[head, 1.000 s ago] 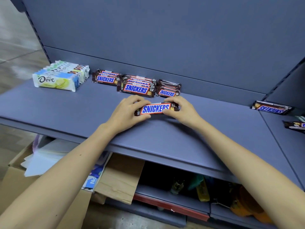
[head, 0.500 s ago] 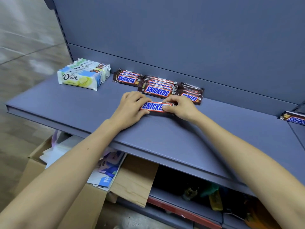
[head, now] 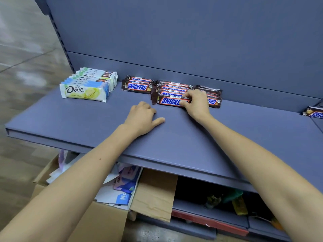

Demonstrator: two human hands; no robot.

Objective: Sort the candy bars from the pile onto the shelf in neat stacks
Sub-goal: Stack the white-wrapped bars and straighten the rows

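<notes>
Right hand grips brown glossy-wrapped Snickers bar at front of middle stack on grey shelf; left hand rests empty, fingers loose; bar prob. light, stiff, slick foil; hold by long edges.

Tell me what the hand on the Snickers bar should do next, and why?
Probably let go and pull back. The right hand has its fingers on the front Snickers bar, which already lies against the middle Snickers stack on the shelf. The left hand rests flat and empty, and another Snickers bar waits far right.
</notes>
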